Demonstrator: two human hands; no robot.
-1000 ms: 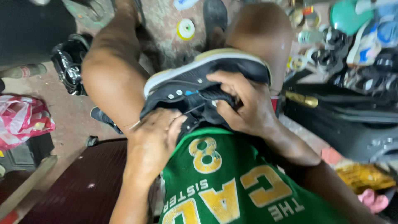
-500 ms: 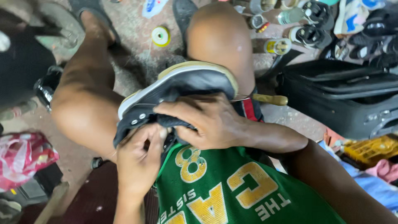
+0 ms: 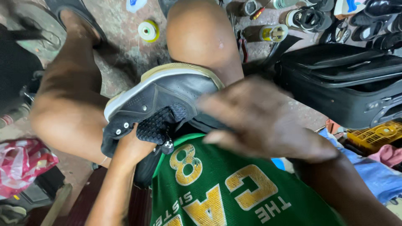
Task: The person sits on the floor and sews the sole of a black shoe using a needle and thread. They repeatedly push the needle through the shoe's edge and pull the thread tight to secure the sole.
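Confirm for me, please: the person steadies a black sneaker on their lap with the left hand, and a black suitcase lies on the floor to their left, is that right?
Not quite. The head view shows the black suitcase on the floor to the person's right, not their left. The rest holds: the left hand steadies the black sneaker on the lap, while the right hand is raised, blurred, above it.

Motion is blurring the right hand, which is covering the black shoe's far end. The left hand is disappearing inside the shoe, fingers hidden.
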